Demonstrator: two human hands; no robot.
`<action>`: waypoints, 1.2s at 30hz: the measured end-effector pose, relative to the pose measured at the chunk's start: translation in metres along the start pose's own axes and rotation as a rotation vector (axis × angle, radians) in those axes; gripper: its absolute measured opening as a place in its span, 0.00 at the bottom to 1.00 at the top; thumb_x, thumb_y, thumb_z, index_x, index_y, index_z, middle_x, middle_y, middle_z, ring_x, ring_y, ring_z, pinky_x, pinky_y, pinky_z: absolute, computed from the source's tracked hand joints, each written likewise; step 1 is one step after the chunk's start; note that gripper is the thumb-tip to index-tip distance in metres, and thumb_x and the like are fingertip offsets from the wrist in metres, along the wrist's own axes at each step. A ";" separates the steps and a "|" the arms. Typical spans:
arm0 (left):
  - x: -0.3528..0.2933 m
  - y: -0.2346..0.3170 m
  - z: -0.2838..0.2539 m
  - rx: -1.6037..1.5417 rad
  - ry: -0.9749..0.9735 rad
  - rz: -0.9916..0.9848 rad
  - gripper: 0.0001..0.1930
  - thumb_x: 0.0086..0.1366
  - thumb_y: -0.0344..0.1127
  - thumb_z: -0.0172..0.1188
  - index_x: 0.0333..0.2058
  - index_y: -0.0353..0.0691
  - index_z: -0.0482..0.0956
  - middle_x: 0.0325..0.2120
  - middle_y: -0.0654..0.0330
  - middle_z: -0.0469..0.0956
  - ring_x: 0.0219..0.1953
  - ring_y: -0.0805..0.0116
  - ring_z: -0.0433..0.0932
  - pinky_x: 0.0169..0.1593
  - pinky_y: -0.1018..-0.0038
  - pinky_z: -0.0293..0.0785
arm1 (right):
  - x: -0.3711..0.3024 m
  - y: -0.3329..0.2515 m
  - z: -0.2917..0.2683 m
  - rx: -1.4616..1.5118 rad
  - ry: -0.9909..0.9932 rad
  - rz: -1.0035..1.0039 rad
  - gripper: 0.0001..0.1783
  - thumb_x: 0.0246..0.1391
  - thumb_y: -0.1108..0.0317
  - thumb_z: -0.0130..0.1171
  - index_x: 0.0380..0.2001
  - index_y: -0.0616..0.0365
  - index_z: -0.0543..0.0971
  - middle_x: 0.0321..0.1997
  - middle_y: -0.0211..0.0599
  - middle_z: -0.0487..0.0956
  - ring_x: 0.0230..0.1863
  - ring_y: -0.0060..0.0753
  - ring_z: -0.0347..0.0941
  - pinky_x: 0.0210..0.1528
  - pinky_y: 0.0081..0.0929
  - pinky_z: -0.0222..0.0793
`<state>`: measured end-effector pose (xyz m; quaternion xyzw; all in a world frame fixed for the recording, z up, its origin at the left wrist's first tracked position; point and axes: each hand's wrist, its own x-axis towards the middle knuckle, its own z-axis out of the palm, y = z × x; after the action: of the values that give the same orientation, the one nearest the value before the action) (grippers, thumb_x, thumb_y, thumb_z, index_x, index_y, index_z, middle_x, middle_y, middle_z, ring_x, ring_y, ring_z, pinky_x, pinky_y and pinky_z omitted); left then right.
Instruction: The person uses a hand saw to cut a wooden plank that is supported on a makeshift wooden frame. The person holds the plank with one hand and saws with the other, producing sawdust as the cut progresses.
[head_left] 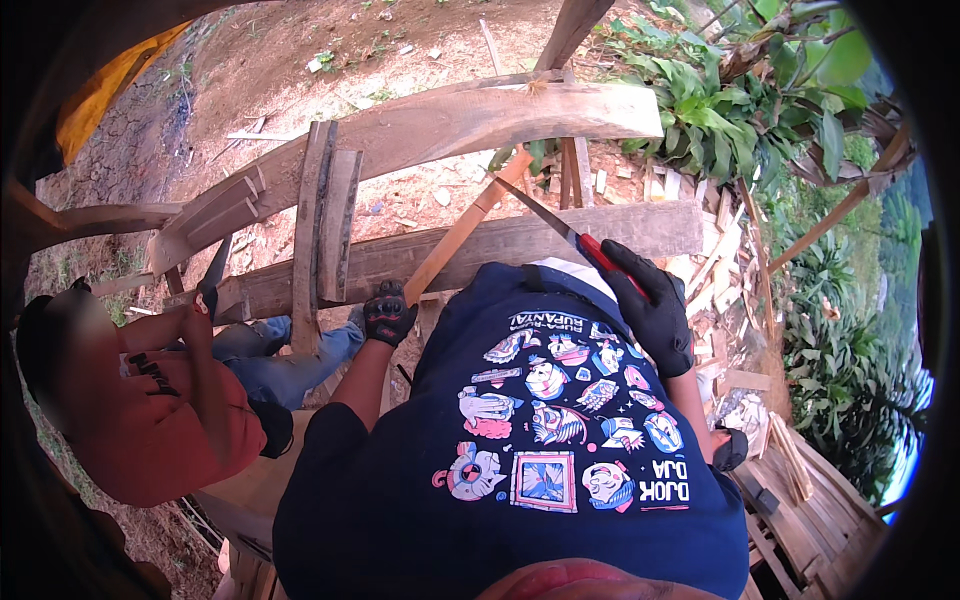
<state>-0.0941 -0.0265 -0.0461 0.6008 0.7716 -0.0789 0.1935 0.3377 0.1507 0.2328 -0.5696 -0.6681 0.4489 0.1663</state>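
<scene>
My right hand, in a black glove, is closed around the red handle of a hand saw. The saw's narrow, tapering blade points away and to the left, its tip by the upper part of a light wooden strip. Whether the teeth touch the wood, I cannot tell. My left hand, gloved in black and red, grips the strip's near end. The strip slants up and to the right across a thick beam, its far end close to a second plank.
Beyond the beam runs a wide plank; short boards cross both at left. A person in a red shirt sits at left, holding a dark blade. Wood offcuts litter the right side, near leafy plants.
</scene>
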 end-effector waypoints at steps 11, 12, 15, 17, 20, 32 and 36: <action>0.035 -0.007 -0.019 -0.342 -0.269 -0.068 0.48 0.64 0.70 0.69 0.66 0.33 0.73 0.62 0.39 0.76 0.65 0.39 0.76 0.68 0.49 0.73 | -0.003 -0.004 0.008 -0.116 0.033 0.033 0.23 0.70 0.64 0.62 0.65 0.51 0.84 0.61 0.52 0.87 0.60 0.51 0.87 0.64 0.40 0.80; 0.040 -0.013 -0.013 -0.382 -0.242 -0.055 0.49 0.66 0.71 0.67 0.69 0.33 0.70 0.66 0.38 0.73 0.69 0.38 0.73 0.71 0.49 0.70 | -0.003 -0.002 0.008 -0.115 0.039 0.022 0.23 0.70 0.64 0.62 0.65 0.51 0.84 0.61 0.52 0.87 0.60 0.51 0.87 0.63 0.40 0.80; 0.052 -0.020 -0.009 -0.438 -0.336 -0.019 0.53 0.72 0.71 0.59 0.80 0.35 0.57 0.77 0.36 0.62 0.79 0.37 0.59 0.81 0.50 0.56 | -0.002 -0.001 0.006 -0.132 0.047 -0.011 0.22 0.70 0.63 0.62 0.65 0.51 0.85 0.60 0.50 0.88 0.58 0.50 0.88 0.61 0.40 0.81; 0.050 -0.021 0.002 -0.416 -0.326 0.008 0.52 0.72 0.70 0.59 0.80 0.36 0.57 0.77 0.37 0.62 0.79 0.37 0.59 0.80 0.50 0.57 | -0.003 -0.007 0.005 -0.101 0.066 0.048 0.21 0.70 0.67 0.65 0.63 0.56 0.86 0.60 0.49 0.89 0.59 0.40 0.87 0.63 0.36 0.79; 0.042 -0.015 0.007 -0.398 -0.298 0.049 0.50 0.73 0.64 0.61 0.81 0.38 0.54 0.77 0.38 0.62 0.79 0.37 0.60 0.80 0.50 0.57 | -0.007 -0.009 0.000 -0.063 0.091 0.137 0.21 0.69 0.67 0.67 0.62 0.57 0.87 0.59 0.47 0.89 0.58 0.36 0.87 0.63 0.34 0.78; 0.052 0.049 -0.001 -0.350 -0.391 -0.008 0.69 0.55 0.61 0.78 0.83 0.41 0.44 0.72 0.34 0.67 0.73 0.38 0.70 0.75 0.50 0.67 | -0.019 0.011 -0.005 -0.064 0.140 0.106 0.21 0.69 0.66 0.66 0.61 0.58 0.87 0.58 0.49 0.89 0.58 0.40 0.88 0.62 0.36 0.80; 0.047 0.059 0.012 -0.196 -0.305 -0.005 0.68 0.56 0.63 0.77 0.83 0.43 0.44 0.66 0.35 0.71 0.69 0.39 0.74 0.71 0.49 0.72 | -0.021 0.022 -0.007 -0.077 0.164 0.079 0.20 0.68 0.66 0.67 0.60 0.58 0.87 0.58 0.50 0.89 0.57 0.42 0.89 0.61 0.36 0.81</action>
<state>-0.0442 0.0273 -0.0694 0.5582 0.7387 -0.0942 0.3658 0.3621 0.1331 0.2251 -0.6364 -0.6461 0.3807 0.1806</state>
